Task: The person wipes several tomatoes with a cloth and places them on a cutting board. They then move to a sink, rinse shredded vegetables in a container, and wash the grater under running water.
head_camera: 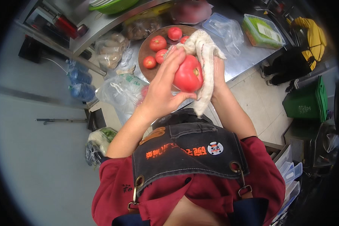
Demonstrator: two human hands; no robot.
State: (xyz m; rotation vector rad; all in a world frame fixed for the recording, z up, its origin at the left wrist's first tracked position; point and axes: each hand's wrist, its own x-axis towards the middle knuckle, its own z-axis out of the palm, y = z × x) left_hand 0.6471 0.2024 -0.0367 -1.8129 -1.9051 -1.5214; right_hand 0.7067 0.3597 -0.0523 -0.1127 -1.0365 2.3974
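Note:
My left hand point(165, 82) holds a large red tomato point(188, 74) from its left side, fingers over the top and thumb beneath. Against the tomato's right side lies a cream cloth point(206, 70), with my right hand point(219, 72) behind it, its fingers mostly hidden; the cloth hangs down past the tomato. Beyond the hands is a round wooden cutting board point(149, 42) bearing several smaller tomatoes, among them one at the upper left point(158, 43) and one at the far side point(175, 34).
A plastic bag point(121, 90) lies left of the board, near bagged food point(111, 50). A container of chopped greens point(262, 31) stands on the steel table's right point(237, 63). A person in yellow point(313, 39) stands at the right, near a green bin point(306, 99).

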